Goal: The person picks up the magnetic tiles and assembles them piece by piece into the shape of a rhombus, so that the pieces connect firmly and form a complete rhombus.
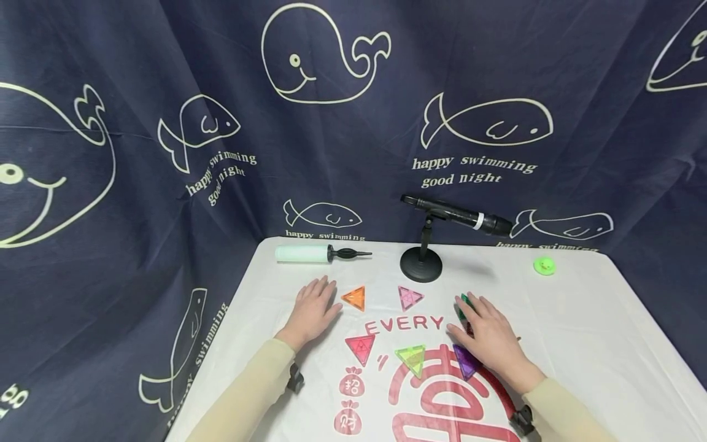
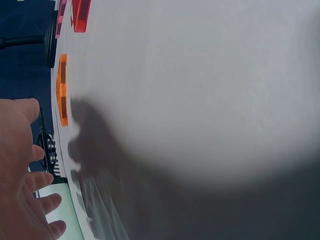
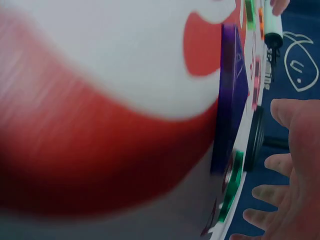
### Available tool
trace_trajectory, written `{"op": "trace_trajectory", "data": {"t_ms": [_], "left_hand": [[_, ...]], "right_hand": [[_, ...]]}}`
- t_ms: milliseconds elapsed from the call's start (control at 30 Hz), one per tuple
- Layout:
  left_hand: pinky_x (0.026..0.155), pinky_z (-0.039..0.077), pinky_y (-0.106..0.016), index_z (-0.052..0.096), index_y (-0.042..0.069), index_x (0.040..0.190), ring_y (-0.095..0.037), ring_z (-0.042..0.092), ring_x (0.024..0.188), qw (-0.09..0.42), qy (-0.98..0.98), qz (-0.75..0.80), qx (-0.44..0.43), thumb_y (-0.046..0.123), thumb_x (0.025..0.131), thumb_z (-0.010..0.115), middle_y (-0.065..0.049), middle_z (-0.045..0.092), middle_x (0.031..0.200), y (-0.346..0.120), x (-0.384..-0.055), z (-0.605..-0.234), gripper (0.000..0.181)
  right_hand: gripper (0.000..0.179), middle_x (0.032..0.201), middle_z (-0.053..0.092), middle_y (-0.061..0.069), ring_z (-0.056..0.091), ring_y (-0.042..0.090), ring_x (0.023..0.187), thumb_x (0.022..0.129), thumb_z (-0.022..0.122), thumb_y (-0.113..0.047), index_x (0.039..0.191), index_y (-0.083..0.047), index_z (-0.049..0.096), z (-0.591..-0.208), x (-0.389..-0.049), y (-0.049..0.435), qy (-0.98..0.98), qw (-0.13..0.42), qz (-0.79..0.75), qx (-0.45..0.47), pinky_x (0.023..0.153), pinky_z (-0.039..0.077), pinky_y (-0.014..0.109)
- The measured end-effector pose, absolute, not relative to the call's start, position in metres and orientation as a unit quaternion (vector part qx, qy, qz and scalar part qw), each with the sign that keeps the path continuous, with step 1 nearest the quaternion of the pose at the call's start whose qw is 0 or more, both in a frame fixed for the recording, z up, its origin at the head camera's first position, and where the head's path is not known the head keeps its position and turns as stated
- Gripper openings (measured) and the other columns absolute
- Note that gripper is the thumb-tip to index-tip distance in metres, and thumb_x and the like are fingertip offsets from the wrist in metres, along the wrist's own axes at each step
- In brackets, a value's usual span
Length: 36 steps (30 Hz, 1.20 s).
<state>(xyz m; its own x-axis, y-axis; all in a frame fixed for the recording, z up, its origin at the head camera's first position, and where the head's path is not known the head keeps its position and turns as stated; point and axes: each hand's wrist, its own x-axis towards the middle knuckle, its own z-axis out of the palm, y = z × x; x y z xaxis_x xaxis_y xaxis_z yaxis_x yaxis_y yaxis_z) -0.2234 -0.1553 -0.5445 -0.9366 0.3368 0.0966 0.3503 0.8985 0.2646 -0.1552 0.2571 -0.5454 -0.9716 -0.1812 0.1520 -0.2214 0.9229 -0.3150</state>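
Observation:
My left hand (image 1: 310, 312) is spread over the left side of the table, its fingers straight and holding nothing. Just right of its fingertips lies an orange translucent triangle tile (image 1: 355, 298), with a red triangle tile (image 1: 361, 348) nearer me. My right hand (image 1: 490, 336), fingers extended, is over the right of the group and partly covers a dark green tile (image 1: 464, 303) and a purple triangle tile (image 1: 466, 361). In the right wrist view the purple tile (image 3: 230, 95) lies flat below the hand. A pink triangle tile (image 1: 410, 298) and a yellow-green one (image 1: 412, 360) lie between the hands.
A black microphone (image 1: 458, 215) on a round-based stand (image 1: 421, 265) is at the back. Left of it lies a mint-green hand pump (image 1: 304, 253). A small bright green round object (image 1: 544, 266) sits back right. The white tablecloth (image 1: 596, 344) bears red printing; dark curtains hang behind.

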Motion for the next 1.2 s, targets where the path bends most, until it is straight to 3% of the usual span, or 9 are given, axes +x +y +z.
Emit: {"op": "trace_trajectory", "data": {"t_ms": [333,600,867,1200], "left_hand": [[0.119,0.023,-0.061,0.044,0.007,0.156,-0.042,0.032,0.15,0.014,-0.974,-0.14,-0.178,0.044,0.107,0.054,-0.02,0.037,0.163,-0.149,-0.224,-0.543,0.063],[0.117,0.029,-0.056,0.048,0.006,0.154,-0.038,0.04,0.145,0.033,-0.971,-0.142,-0.19,0.04,0.105,0.06,-0.019,0.045,0.157,-0.142,-0.233,-0.548,0.061],[0.105,0.042,-0.047,0.058,0.005,0.144,-0.03,0.052,0.125,0.052,-0.97,-0.14,-0.191,0.034,0.102,0.065,-0.012,0.059,0.136,-0.13,-0.242,-0.552,0.051],[0.093,0.045,-0.043,0.068,0.007,0.128,-0.025,0.054,0.106,0.05,-0.969,-0.143,-0.197,0.03,0.102,0.067,-0.008,0.061,0.117,-0.124,-0.245,-0.552,0.035]], "right_hand": [[0.075,0.154,0.045,0.028,0.035,0.054,0.144,0.093,0.075,-0.049,0.151,-0.005,0.054,-0.547,-0.16,0.229,-0.976,0.063,0.171,0.122,0.112,0.029,0.07],[0.07,0.153,0.049,0.024,0.039,0.05,0.143,0.093,0.076,-0.046,0.149,-0.007,0.057,-0.544,-0.159,0.203,-0.97,0.059,0.183,0.151,0.112,0.03,0.069],[0.063,0.148,0.055,0.02,0.046,0.042,0.14,0.093,0.079,-0.039,0.144,-0.006,0.062,-0.545,-0.157,0.169,-0.955,0.059,0.197,0.212,0.111,0.037,0.063],[0.049,0.14,0.061,0.013,0.054,0.034,0.132,0.097,0.075,-0.034,0.139,-0.011,0.066,-0.541,-0.155,0.129,-0.941,0.028,0.189,0.28,0.106,0.044,0.057]]}}
